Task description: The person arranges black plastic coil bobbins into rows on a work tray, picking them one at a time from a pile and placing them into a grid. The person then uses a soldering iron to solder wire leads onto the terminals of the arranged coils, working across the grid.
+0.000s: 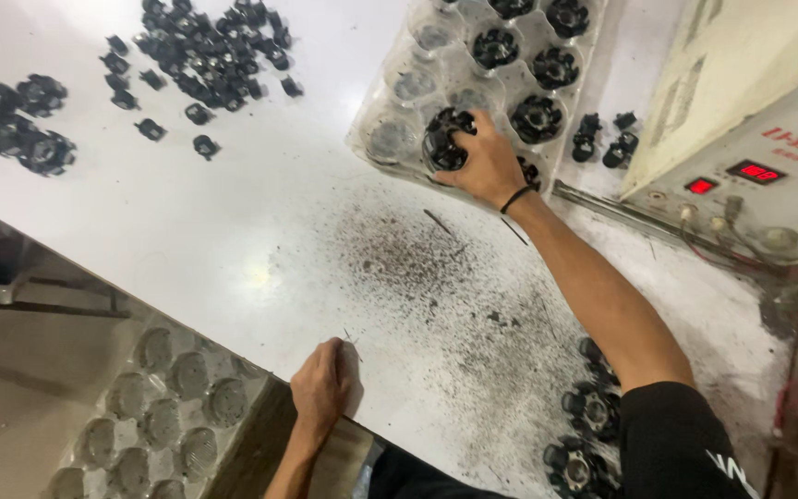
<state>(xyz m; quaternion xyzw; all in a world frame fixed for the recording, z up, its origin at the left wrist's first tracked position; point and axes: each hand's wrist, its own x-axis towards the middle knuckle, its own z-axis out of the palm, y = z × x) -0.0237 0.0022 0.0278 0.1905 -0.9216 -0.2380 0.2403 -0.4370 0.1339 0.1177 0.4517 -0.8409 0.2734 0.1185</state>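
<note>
Black part (442,140) under right hand (484,163) fingers (469,123)

Right hand (484,159): bare, no glove. Thin black band (515,198) round the wrist, looks like a hair tie or cord, nothing else on it. Forearm (602,296) bare all the way up. Short black sleeve (671,439) starts at the upper arm, plain dark fabric with a small white marking near the lower edge, partly cut off by the frame. Left hand (322,386): bare too, no ring or watch visible, wrist and forearm uncovered as far as the frame shows. Fingers (473,125) on the right hand show no tape or cots. Dark clothing (408,476) at the bottom edge, between the arms, detail too dim to tell.
</note>
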